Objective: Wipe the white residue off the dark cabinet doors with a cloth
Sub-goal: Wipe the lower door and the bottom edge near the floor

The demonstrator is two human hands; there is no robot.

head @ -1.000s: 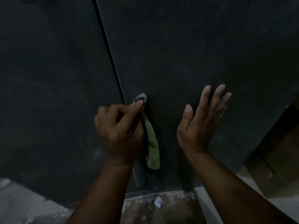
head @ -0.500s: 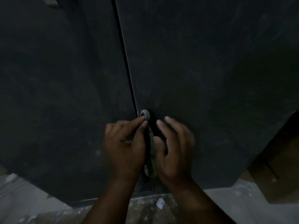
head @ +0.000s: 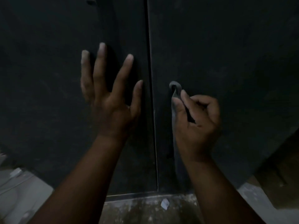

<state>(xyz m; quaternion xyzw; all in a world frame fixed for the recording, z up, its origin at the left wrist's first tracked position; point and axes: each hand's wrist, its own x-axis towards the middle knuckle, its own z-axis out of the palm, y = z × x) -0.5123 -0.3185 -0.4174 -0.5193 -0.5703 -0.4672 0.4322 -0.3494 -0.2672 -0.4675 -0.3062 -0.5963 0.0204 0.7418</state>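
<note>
Two dark cabinet doors fill the view, the left door (head: 48,94) and the right door (head: 234,54), split by a thin vertical gap. My left hand (head: 110,97) lies flat on the left door with its fingers spread, just left of the gap. My right hand (head: 197,120) pinches the cloth (head: 174,113) between thumb and forefinger at the small grey handle (head: 175,85) of the right door. The cloth looks grey in the dim light and hangs as a narrow strip beside my wrist. Faint pale smears show on both doors.
Below the doors runs a dusty floor strip with a white scrap (head: 164,204) on it. Pale flooring (head: 19,191) lies at the lower left. A brown board or box (head: 283,183) stands at the lower right beside the cabinet.
The cloth passed from my left hand to my right hand at the handle. My left hand let go, opened and moved up onto the left door. The view shifted left.
</note>
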